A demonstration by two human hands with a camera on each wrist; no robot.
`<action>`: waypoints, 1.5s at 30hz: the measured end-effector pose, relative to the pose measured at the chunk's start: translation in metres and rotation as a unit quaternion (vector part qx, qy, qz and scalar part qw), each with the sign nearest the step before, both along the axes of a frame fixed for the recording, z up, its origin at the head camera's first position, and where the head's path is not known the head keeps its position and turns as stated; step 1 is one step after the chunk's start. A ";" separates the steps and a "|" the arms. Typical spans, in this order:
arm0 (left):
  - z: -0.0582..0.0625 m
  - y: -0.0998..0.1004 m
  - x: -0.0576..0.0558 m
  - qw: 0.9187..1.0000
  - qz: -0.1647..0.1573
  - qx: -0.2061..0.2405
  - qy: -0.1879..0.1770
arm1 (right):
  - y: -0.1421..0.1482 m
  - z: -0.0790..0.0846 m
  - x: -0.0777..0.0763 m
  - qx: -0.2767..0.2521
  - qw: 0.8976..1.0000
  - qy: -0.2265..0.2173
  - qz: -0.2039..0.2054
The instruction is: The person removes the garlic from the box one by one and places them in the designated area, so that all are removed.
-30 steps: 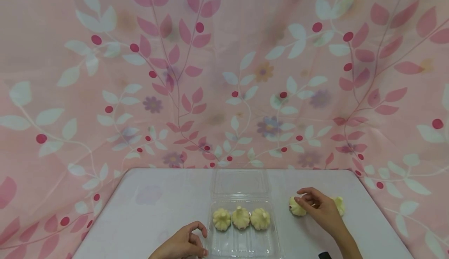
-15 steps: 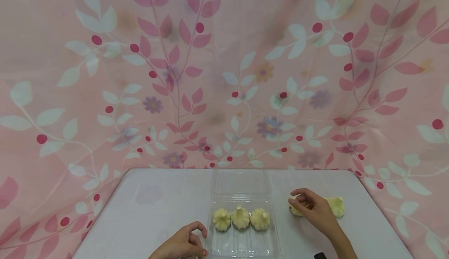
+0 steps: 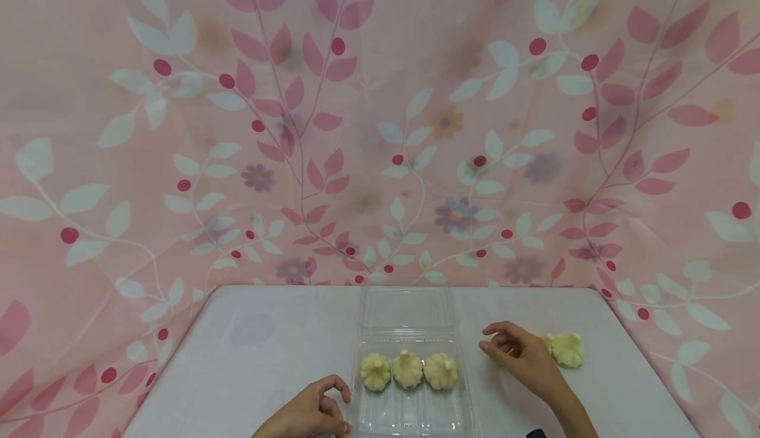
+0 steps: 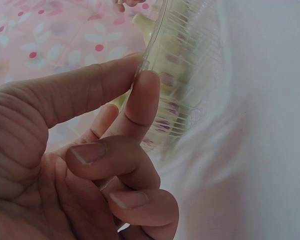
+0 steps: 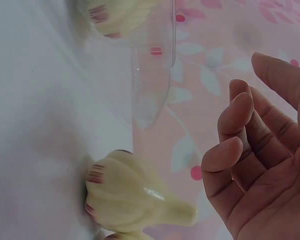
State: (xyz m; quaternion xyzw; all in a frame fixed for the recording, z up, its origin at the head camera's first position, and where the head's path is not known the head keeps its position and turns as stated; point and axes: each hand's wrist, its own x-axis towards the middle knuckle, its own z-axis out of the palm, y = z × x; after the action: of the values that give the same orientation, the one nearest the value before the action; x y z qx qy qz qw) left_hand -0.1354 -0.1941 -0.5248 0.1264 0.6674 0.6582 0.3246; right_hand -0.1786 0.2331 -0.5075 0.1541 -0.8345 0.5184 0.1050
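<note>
A clear plastic clamshell box (image 3: pixel 410 415) lies with its lid folded back, holding a row of pale garlic bulbs (image 3: pixel 407 369) with purple streaks. My left hand (image 3: pixel 310 408) is at its left side; in the left wrist view, thumb and index finger pinch the box's rim (image 4: pixel 152 42). To the right of the box, my right hand (image 3: pixel 519 355) hovers with loosely bent fingers and nothing in them. Another garlic bulb (image 5: pixel 132 192) stands on the table below these fingers, apart from them. Farther right sit more garlic (image 3: pixel 568 350), partly covered by the hand.
The box's lid (image 3: pixel 408 309) lies toward the back edge of the white table (image 3: pixel 261 345). Behind it hangs a pink cloth (image 3: pixel 368 128) with leaves and flowers. A small black object (image 3: pixel 536 433) shows at the bottom edge, beside the right forearm.
My right hand has drifted left over the nearest loose garlic bulb, which it now hides in the head view. More of the garlic at far right shows. My left hand stays put.
</note>
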 end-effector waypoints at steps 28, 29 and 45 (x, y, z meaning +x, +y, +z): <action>-0.001 0.000 -0.001 1.000 -0.002 0.002 -0.001 | -0.025 -0.005 0.005 -0.009 0.998 -0.010 0.064; -0.001 0.000 -0.001 1.000 -0.002 0.001 -0.001 | -0.025 -0.005 0.005 -0.007 0.998 -0.012 0.065; 0.001 0.000 0.000 1.000 -0.001 0.000 0.001 | -0.040 -0.005 0.009 0.019 0.996 0.014 0.091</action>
State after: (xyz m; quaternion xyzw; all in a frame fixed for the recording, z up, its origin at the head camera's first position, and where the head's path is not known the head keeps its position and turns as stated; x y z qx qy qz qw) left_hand -0.1349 -0.1937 -0.5237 0.1278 0.6679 0.6574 0.3246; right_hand -0.1696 0.1934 -0.5128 0.2384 -0.8252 0.5078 0.0659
